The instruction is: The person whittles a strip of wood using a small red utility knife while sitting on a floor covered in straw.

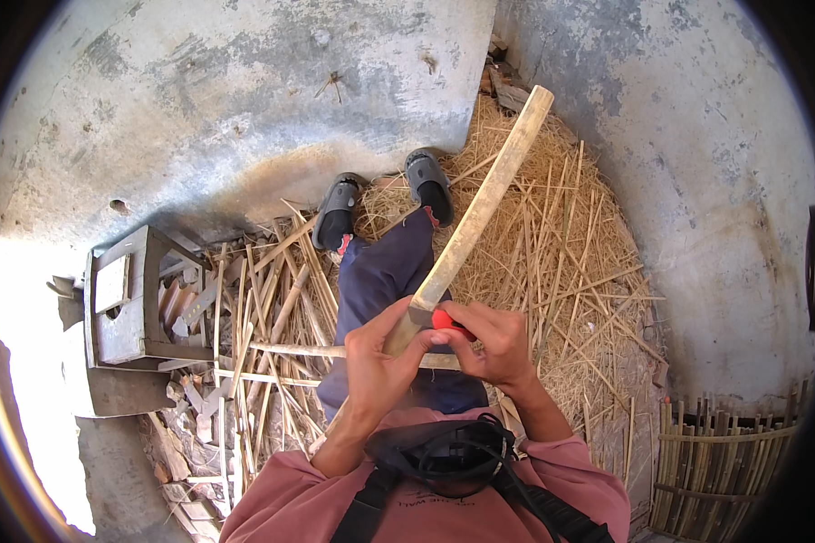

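Observation:
A long, flat bamboo slat [487,197] slants up and away to the right, clear of my lap. Its near end is in my left hand [376,356], with the fingers closed round it and the thumb toward the tool. My right hand [495,347] is closed on a small red-handled tool [444,321]. A short grey part of that tool, seemingly a blade, lies against the slat; its exact kind is partly hidden by my fingers. Both thumbs come close together at the red handle. Behind my hands a thinner pole [299,350] lies crosswise over my legs.
Split sticks and straw [552,244] cover the floor around my feet. To the left stands a worn wooden box frame [122,299] beside broken wood pieces. A woven stick basket [720,471] is at the lower right. Weathered walls [688,181] rise ahead and to the right.

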`<state>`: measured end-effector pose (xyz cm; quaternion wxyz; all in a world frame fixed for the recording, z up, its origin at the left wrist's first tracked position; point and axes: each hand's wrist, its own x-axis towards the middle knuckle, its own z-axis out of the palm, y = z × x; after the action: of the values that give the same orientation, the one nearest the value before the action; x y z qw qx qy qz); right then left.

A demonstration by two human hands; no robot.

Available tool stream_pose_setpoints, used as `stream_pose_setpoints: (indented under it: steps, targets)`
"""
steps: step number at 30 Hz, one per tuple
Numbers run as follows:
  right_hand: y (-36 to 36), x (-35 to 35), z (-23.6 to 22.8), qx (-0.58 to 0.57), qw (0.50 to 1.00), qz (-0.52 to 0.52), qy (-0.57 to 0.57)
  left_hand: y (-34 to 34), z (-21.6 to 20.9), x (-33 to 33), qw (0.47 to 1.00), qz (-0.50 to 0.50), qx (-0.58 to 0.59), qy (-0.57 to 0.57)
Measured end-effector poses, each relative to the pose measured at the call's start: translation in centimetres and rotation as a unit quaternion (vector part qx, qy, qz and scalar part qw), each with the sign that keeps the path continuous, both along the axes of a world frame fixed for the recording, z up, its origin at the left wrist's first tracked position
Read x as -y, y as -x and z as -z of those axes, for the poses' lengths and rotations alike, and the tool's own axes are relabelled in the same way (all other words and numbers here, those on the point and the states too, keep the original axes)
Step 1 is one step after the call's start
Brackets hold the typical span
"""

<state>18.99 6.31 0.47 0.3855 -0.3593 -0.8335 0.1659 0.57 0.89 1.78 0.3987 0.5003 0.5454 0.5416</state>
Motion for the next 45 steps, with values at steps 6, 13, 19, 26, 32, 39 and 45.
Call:
stream_pose_setpoints:
  steps: [6, 13, 19, 26, 32, 39, 45]
  targets:
    - [0.5, 0.3, 0.4, 0.008, 0.999, 0.023, -0.021, -0.1, 0.2, -0.1, 1.000, -0.019, 0.006, -0.006]
    - [0.8, 0.5, 0.6, -0.001, 0.999, 0.034, -0.042, -0.1, 0.5, -0.1, 1.000, -0.020, 0.008, -0.011]
    - [1.0, 0.6, 1.4, -0.007, 0.998, 0.044, -0.053, -0.2, 0.2, -0.2, 1.000, -0.012, 0.021, -0.004]
    - [0.9, 0.5, 1.1, -0.002, 0.998, 0.037, -0.060, 0.0, 0.2, -0.1, 1.000, -0.005, 0.009, 0.000]
    - [0.7, 0.5, 1.1, 0.005, 0.997, 0.032, -0.064, 0.1, 0.3, -0.1, 1.000, 0.003, 0.011, -0.001]
    - [0.9, 0.5, 2.1, -0.021, 0.997, 0.050, -0.062, -0.3, 1.1, -0.2, 1.000, -0.011, 0.028, 0.000]
    - [1.9, 0.0, 2.0, -0.069, 0.996, 0.054, -0.022, 0.3, 1.7, -0.2, 0.999, -0.018, 0.021, 0.020]
